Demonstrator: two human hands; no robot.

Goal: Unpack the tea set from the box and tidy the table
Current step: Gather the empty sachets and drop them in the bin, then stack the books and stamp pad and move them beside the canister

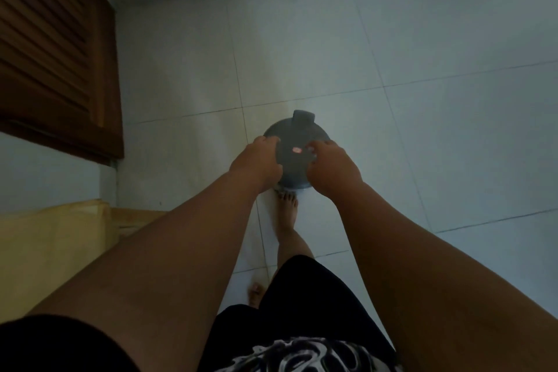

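A round grey object [294, 137] with a small tab at its far edge and a pinkish mark near its middle is held out in front of me above the tiled floor. My left hand [258, 161] grips its left rim. Over on its right rim, my right hand [330, 167] is closed around the edge. What the grey object is cannot be told in the dim light. No box or table shows in this view.
A dark wooden louvred door [57, 48] fills the upper left. A yellowish surface [51, 248] lies at the lower left. Pale floor tiles [422, 130] spread ahead and to the right up to a wall base. My bare feet [287, 214] stand below the object.
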